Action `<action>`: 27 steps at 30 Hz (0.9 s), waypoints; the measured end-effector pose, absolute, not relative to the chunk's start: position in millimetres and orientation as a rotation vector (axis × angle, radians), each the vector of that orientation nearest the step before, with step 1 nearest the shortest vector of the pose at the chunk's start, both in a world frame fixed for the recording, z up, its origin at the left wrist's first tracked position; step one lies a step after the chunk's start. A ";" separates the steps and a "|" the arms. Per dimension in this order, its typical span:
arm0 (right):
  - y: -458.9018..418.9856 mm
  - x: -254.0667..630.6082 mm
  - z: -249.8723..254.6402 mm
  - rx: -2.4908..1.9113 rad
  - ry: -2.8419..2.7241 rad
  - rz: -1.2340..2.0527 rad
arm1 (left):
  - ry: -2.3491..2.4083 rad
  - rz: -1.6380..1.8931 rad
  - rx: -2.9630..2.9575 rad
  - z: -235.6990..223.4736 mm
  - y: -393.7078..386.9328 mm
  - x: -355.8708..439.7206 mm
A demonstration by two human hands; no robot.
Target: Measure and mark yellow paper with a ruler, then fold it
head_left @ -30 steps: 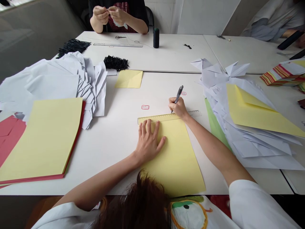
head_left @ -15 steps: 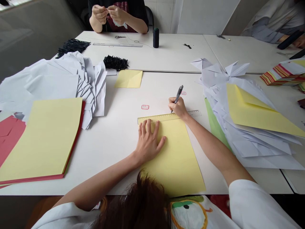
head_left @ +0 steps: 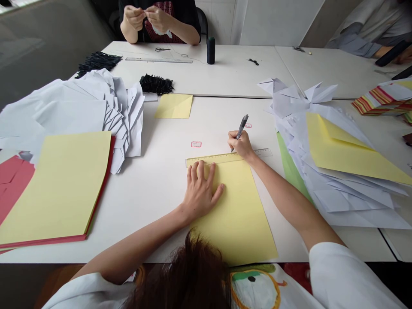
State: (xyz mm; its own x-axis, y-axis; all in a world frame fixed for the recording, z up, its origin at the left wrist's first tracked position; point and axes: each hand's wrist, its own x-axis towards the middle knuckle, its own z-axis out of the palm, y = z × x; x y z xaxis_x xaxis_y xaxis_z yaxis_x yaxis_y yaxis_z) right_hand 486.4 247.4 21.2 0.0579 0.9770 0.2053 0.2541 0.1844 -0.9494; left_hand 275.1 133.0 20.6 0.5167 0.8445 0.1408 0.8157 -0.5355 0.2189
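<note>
My right hand [head_left: 241, 145] is shut on a dark pen [head_left: 241, 127], whose tip is hidden behind my fingers close to the upper edge of a clear yellowish ruler [head_left: 219, 158]. The ruler lies across the top end of a yellow paper sheet [head_left: 233, 219]. My left hand [head_left: 201, 189] rests flat with spread fingers on the sheet, its fingertips touching the ruler's lower edge. Small red marks [head_left: 196, 144] are printed on the white table [head_left: 154, 189] above the ruler.
Stacks of folded white paper [head_left: 341, 171] and yellow-and-red sheets [head_left: 54, 189] flank my arms. A small yellow sheet [head_left: 174, 106] lies ahead. Beyond it are black fringe [head_left: 156, 84], a thread spool [head_left: 210, 50] and scissors [head_left: 162, 49]. A co-worker's hands [head_left: 141, 18] work at the far side.
</note>
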 end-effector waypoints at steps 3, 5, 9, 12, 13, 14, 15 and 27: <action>247.6 486.5 21.1 -1.281 -1.414 0.876 | 1.446 0.352 2.622 20.3 132.9 275.1; 247.7 486.5 20.8 -1.282 -1.422 0.874 | 1.444 0.354 2.623 20.0 132.9 275.1; 247.7 486.6 19.7 -1.290 -1.435 0.863 | 1.441 0.359 2.624 20.0 133.3 275.2; 248.1 486.6 19.0 -1.296 -1.432 0.857 | 1.445 0.356 2.620 20.1 133.4 275.2; 248.3 486.6 18.8 -1.293 -1.429 0.857 | 1.446 0.353 2.621 20.2 133.4 275.2; 248.5 486.6 18.7 -1.287 -1.426 0.857 | 1.448 0.349 2.623 20.3 133.3 275.2; 248.7 486.6 18.7 -1.282 -1.422 0.856 | 1.448 0.345 2.626 20.3 133.2 275.2; 248.4 486.3 20.3 -1.292 -1.426 0.866 | 1.440 0.366 2.620 20.2 133.0 275.4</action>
